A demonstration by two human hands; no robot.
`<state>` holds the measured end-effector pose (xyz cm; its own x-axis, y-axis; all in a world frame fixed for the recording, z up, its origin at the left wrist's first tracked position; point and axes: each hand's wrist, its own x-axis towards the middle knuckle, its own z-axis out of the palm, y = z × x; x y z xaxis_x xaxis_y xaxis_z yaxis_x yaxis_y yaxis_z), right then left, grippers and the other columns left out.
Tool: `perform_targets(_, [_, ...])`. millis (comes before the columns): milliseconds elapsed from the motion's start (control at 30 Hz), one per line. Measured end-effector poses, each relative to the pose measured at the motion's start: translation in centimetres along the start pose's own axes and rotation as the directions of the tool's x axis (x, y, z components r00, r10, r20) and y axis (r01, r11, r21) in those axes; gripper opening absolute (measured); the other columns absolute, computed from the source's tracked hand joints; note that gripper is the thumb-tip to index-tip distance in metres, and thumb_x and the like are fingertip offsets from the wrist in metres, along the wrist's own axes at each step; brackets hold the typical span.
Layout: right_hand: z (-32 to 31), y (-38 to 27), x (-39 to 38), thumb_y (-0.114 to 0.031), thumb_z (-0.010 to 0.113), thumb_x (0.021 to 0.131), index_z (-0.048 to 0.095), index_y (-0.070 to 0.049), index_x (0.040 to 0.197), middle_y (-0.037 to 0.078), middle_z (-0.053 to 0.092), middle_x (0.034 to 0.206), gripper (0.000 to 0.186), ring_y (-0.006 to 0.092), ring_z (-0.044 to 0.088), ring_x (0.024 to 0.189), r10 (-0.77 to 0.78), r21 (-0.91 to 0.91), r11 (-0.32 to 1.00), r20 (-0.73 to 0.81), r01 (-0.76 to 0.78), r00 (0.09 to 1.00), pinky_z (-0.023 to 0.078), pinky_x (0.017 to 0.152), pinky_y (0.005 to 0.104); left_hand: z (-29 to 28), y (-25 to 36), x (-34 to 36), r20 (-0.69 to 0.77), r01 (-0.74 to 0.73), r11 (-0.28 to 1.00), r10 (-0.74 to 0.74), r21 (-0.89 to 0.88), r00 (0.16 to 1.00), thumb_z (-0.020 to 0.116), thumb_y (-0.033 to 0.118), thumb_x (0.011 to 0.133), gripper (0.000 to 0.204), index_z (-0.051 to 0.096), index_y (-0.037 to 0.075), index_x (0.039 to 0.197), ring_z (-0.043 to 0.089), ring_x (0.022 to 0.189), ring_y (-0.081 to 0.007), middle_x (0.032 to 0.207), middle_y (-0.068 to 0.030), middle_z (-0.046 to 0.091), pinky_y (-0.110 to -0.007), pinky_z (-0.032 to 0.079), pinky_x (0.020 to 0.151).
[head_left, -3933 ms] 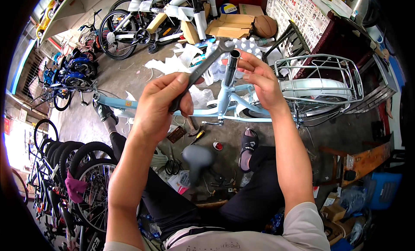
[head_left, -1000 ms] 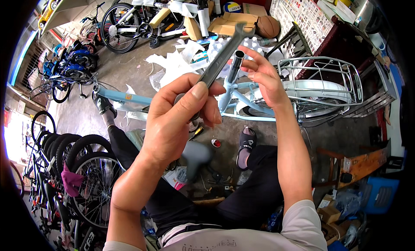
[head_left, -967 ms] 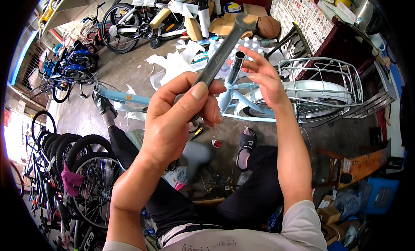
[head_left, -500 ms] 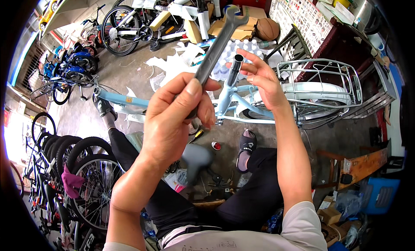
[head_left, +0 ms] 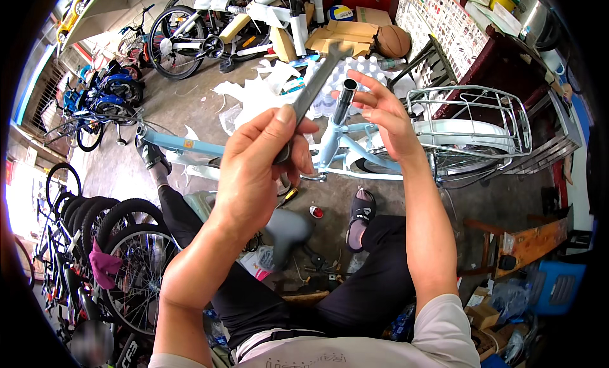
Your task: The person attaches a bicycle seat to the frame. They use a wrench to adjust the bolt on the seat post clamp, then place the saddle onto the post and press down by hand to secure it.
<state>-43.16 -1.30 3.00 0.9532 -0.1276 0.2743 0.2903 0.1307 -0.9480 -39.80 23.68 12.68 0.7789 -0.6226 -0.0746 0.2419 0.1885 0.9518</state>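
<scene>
My left hand (head_left: 260, 155) is closed around a grey open-ended wrench (head_left: 315, 84), its jaw raised and angled up to the right. Just right of it, a metal tube (head_left: 346, 96) stands upright in a light blue bicycle frame (head_left: 330, 146), which lies crosswise in front of me. My right hand (head_left: 390, 124) has its fingers apart beside and behind the tube top; whether they touch it I cannot tell. A wire rack (head_left: 471, 96) and a wheel with a white fender (head_left: 466, 130) are at the frame's right end.
A grey saddle (head_left: 288, 228) and a screwdriver (head_left: 290, 195) lie on the floor below. Parked bicycles (head_left: 127, 266) crowd the lower left, more (head_left: 174, 45) stand behind. Bottled water (head_left: 374, 70) and packaging (head_left: 266, 83) lie beyond the frame. A wooden stool (head_left: 530, 244) is at right.
Since half a second ago the wrench's jaw has dropped lower and slightly left, and is blurred. Compared with about four seconds ago my left hand is farther right. My right hand has barely moved.
</scene>
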Motion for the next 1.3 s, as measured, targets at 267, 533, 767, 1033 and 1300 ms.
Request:
perform_targets(267, [-0.1,0.3,0.0,-0.009,0.057,0.08,0.048,-0.007,0.149,0.011,0.063,0.131,0.069,0.0165,0.055,0.119,-0.026,0.033,0.999,-0.039,0.027,0.999,0.035,0.108,0.0325,-1.1,-2.9,1.0,0.047,0.168,0.985,-0.17,0.048,0.984,0.054,0.033,0.105,0.035,0.065,0.0,0.1,0.059,0.062,-0.0126,0.067,-0.0015,0.058,-0.025,0.042,0.055])
perform_targets(533, [-0.2,0.4,-0.2,-0.012,0.053,0.08,0.042,-0.001,0.15,0.017,0.065,0.132,0.071,0.0185,0.055,0.128,-0.004,-0.03,1.0,-0.059,0.002,0.998,0.033,0.112,0.0358,0.2,-0.3,0.1,0.038,0.104,0.995,-0.104,0.006,0.994,0.053,0.033,0.105,0.037,0.065,-0.002,0.101,0.058,0.063,-0.0126,0.067,-0.0012,0.056,-0.025,0.043,0.056])
perform_targets(767, [0.1,0.2,0.0,-0.012,0.055,0.08,0.041,-0.001,0.151,0.015,0.066,0.131,0.073,0.0182,0.058,0.123,-0.018,-0.01,1.0,-0.034,0.018,0.999,0.032,0.113,0.0354,-0.6,-2.3,0.4,0.064,0.0,0.999,0.002,-0.034,0.998,0.054,0.033,0.105,0.037,0.064,-0.002,0.1,0.057,0.063,-0.0159,0.066,-0.0027,0.056,-0.028,0.044,0.057])
perform_targets(1033, [-0.3,0.7,-0.2,-0.015,0.057,0.08,0.042,-0.002,0.15,0.016,0.066,0.13,0.073,0.0182,0.057,0.123,-0.005,-0.01,1.0,-0.059,0.004,0.998,0.033,0.111,0.0352,-0.4,-2.3,0.2,0.016,0.102,0.995,-0.102,0.0,0.995,0.052,0.034,0.106,0.04,0.064,-0.003,0.102,0.06,0.062,-0.0134,0.068,-0.0021,0.059,-0.025,0.044,0.055])
perform_targets(1300, [-0.2,0.1,0.0,-0.012,0.058,0.079,0.045,-0.009,0.151,0.009,0.065,0.125,0.073,0.0178,0.056,0.121,-0.001,0.012,1.0,-0.003,0.001,1.0,0.03,0.111,0.0367,-1.1,-2.3,0.7,0.069,0.03,0.997,-0.025,-0.071,0.997,0.051,0.033,0.106,0.039,0.065,-0.004,0.102,0.059,0.065,-0.0191,0.067,-0.0051,0.058,-0.03,0.046,0.06])
